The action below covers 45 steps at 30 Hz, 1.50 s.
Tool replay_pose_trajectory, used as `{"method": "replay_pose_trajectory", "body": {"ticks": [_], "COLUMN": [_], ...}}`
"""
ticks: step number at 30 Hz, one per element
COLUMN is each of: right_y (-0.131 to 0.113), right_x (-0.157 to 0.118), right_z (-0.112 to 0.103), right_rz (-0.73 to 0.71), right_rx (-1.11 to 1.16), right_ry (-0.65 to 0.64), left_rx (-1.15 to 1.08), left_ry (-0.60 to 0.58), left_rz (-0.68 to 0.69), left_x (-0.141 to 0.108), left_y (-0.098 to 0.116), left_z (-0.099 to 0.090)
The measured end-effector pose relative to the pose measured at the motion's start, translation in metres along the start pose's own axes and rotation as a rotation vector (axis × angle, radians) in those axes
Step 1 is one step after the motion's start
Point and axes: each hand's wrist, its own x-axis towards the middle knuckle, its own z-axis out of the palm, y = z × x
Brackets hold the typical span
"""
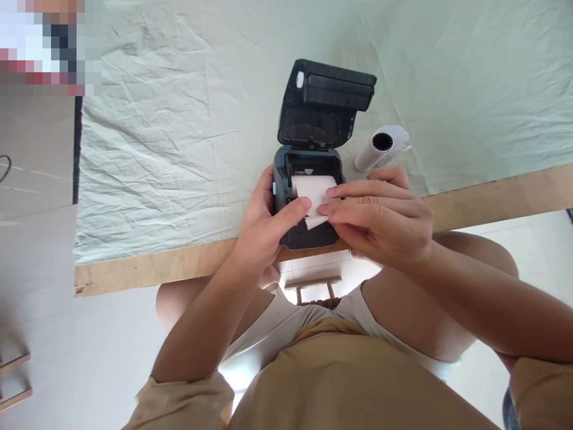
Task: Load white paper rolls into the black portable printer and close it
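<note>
A dark label printer (pixel 308 236) sits at the table's near edge, its lid (pixel 320 110) swung up and away from me. White roll paper (pixel 311 188) lies in its opening, with the loose end hanging over the front. My left hand (pixel 268 224) is wrapped round the printer's left side, its thumb pressed on the paper. From the right, my right hand (pixel 385 215) pinches the paper's edge between thumb and fingers. Behind that hand stands another white paper roll (pixel 369 156) with a dark round core, tilted, its outer end partly unwound.
A pale green cloth (pixel 179 137) with creases covers the table, whose bare wooden edge (pixel 156 266) runs along my side. My legs are under it, with a small wooden stool (pixel 313 283) on the floor between them. The upper left corner is blurred out.
</note>
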Motion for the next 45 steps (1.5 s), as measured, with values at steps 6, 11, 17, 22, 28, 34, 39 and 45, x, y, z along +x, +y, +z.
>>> {"method": "replay_pose_trajectory", "body": {"ticks": [6,11,17,22,28,34,39,45], "right_y": [0.001,0.015,0.019,0.01,0.009,0.011,0.011,0.014], "right_x": [0.004,0.008,0.018,0.017,0.012,0.019,0.024,0.022], "right_z": [-0.004,-0.008,-0.01,-0.013,-0.016,-0.016,-0.016,-0.012], "right_rz": [-0.075,0.197,0.36,0.442,0.753,0.888,0.953,0.977], "right_rx": [0.032,0.081,0.166,0.302,0.422,0.425,0.411,0.39], "right_ry": [-0.087,0.109,0.031,0.047,-0.352,-0.441,-0.465,-0.492], "left_rx": [0.037,0.103,0.086,0.083,0.056,0.027,0.03,0.022], "left_ry": [-0.02,-0.019,-0.001,0.013,-0.028,0.008,-0.007,0.007], "left_rz": [-0.034,0.001,-0.015,-0.013,-0.005,-0.065,-0.027,-0.006], "left_x": [0.004,0.005,0.004,0.002,-0.003,-0.005,-0.004,0.0], "left_y": [0.002,0.001,-0.001,-0.002,0.001,0.003,0.003,0.0], "left_z": [-0.002,-0.004,-0.005,-0.007,-0.005,-0.001,-0.001,-0.001]}}
